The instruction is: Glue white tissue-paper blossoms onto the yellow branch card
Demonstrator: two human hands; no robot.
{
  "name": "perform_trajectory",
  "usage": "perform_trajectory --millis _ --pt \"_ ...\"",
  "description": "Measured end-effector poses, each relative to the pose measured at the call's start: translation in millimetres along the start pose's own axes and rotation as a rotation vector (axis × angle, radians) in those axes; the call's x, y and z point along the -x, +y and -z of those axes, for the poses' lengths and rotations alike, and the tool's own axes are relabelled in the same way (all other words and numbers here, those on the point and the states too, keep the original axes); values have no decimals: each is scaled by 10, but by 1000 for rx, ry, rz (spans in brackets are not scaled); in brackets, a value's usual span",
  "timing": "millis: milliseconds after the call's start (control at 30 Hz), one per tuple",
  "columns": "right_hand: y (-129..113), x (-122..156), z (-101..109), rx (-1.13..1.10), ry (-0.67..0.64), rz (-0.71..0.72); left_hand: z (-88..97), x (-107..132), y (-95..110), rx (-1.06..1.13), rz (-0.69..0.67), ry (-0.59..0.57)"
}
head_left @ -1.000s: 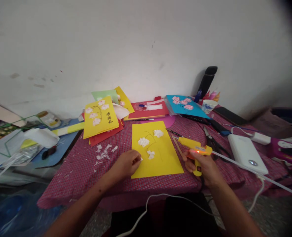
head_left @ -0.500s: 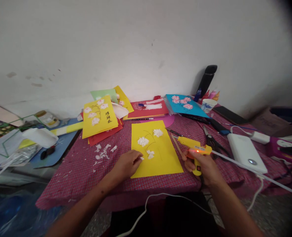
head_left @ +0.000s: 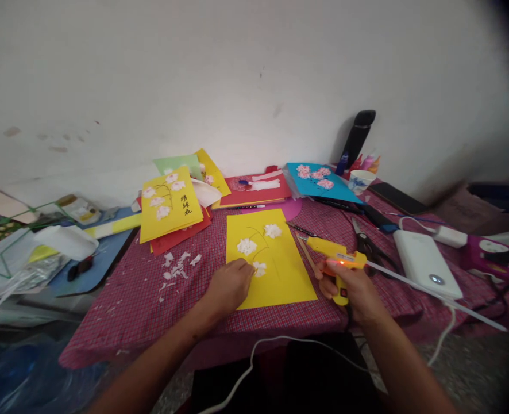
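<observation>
A yellow sheet of paper lies in front of me, with thin drawn stems and white paper-scrap flowers. My left hand is over its left side, fingers pinched at the edge of the lowest flower; the small white scrap in the pinch is mostly hidden. My right hand grips a yellow hot glue gun by the handle, nozzle pointing left above the sheet's right edge. Its red light glows, and a long glue stick sticks out of the back. Loose white paper scraps lie to the left.
Finished flower cards are stacked at the back left, a blue card at the back right. Scissors, a white power bank and a paper cup are on the right. A white cable crosses my lap.
My left hand has moved right and slightly up, from the sheet's left edge to the lowest flower. The right hand still holds the glue gun in about the same place.
</observation>
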State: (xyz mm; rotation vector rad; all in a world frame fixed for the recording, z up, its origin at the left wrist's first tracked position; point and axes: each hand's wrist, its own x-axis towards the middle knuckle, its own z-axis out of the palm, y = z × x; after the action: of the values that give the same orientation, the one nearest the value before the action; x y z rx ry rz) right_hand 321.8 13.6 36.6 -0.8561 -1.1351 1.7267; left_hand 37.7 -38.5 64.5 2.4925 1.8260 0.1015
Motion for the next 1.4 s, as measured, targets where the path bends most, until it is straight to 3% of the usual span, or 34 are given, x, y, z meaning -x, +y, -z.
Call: perform_trajectory --millis 233,567,1133,1400 --pt "6 8 -4 -34 4 32 -36 -19 18 -111 -36 -50" --pt "6 14 1 -38 10 35 -21 -23 59 -20 -36 -78" --pt "-16 18 -4 -33 -14 29 -127 -89 27 -24 -30 -14" --pt "10 17 9 -46 -10 49 -40 81 30 82 10 90"
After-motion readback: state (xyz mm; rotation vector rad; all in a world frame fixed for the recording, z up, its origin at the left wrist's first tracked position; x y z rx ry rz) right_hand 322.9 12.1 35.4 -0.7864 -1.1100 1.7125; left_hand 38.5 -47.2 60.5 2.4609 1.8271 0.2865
